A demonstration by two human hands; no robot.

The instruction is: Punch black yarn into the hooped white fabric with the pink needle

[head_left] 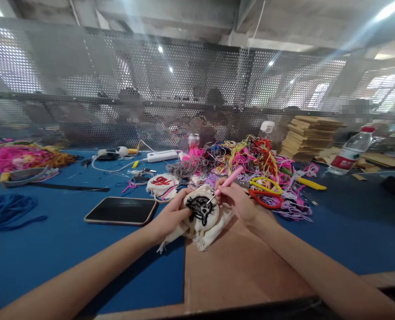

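My left hand (171, 212) grips the left edge of a round embroidery hoop (201, 210) with white cloth and a black stitched pattern. My right hand (236, 198) is closed on a pink punch needle (227, 182), whose metal tip touches the cloth near the pattern's right side. The hoop rests at the far end of a brown board (237, 266). Loose cloth hangs below the hoop.
A dark tablet (122, 210) lies left of the hoop, a second hoop with red stitching (161, 183) beyond it. A heap of coloured yarn (251, 162), red and yellow hoops (267, 192), a water bottle (350, 151), stacked boards (309, 133) and a power strip (162, 155) sit on the blue table (50, 249).
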